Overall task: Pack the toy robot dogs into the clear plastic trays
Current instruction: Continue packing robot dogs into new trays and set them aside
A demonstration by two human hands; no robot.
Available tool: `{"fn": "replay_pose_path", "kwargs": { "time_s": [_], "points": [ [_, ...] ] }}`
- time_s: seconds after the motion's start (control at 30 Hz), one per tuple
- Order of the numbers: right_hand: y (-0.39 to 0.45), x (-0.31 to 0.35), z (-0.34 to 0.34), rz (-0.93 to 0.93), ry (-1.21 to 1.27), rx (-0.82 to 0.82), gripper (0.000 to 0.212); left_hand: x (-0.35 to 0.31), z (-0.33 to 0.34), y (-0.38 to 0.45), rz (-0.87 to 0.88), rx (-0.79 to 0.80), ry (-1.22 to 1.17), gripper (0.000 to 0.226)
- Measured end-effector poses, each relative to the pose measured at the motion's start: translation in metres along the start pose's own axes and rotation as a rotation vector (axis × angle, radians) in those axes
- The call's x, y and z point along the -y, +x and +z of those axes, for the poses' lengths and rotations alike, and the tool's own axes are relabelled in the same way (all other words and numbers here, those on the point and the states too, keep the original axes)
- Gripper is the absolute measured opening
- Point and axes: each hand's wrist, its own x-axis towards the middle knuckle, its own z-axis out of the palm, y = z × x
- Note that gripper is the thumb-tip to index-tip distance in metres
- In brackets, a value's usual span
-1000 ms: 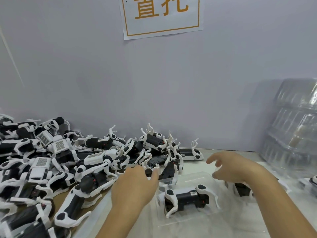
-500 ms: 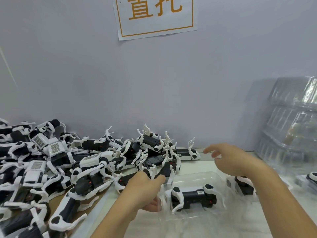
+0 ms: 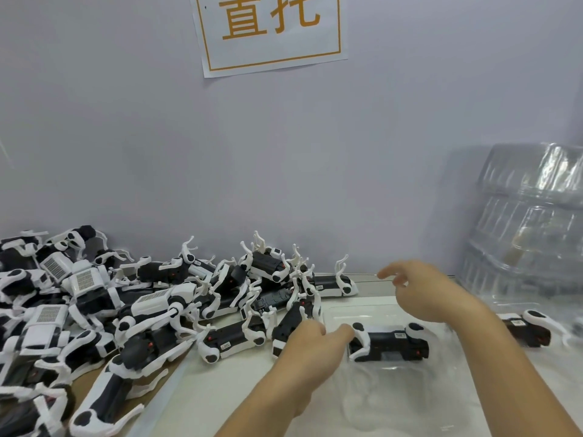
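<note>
Both forearms are showing bare, no sleeves reaching the wrists. The left hand [image 3: 310,350] and right hand [image 3: 426,291] are wearing nothing.

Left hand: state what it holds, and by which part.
The left hand touches the left end of the toy robot dog in the clear tray; a closed grip cannot be told.

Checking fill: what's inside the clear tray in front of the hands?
One black-and-white toy robot dog lies on its side in the clear tray. The right forearm covers the tray's right part.
</note>
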Motion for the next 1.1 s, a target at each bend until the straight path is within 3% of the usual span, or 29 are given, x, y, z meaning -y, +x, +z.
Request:
{"fn": "replay_pose_path", "kwargs": {
  "time_s": [0.1,0.5,0.8,0.9,1.0,1.1],
  "points": [
    [0.001,-0.001,-0.001,0.019,0.057,-0.064,0.051,-0.006,0.011,0.010,-0.002,0.009,0.028,0.025],
    [0.002,-0.004,-0.001,0.047,0.144,-0.203,0.049,-0.026,0.050,0.016,0.099,0.021,0.195,0.028],
    [-0.001,-0.003,-0.001,0.068,0.160,-0.219,0.049,-0.015,0.047,0.020,0.122,-0.058,0.286,0.025],
    [-0.001,-0.007,-0.003,0.074,0.191,-0.231,0.048,-0.010,0.043,0.024,0.102,-0.064,0.256,0.016],
    [0.000,-0.012,-0.004,0.070,0.244,-0.261,0.045,-0.007,0.039,0.023,0.073,-0.061,0.215,0.027],
    [0.001,-0.016,-0.007,0.060,0.371,-0.330,0.041,-0.007,0.035,0.026,0.083,-0.069,0.151,0.020]
  ]
}}
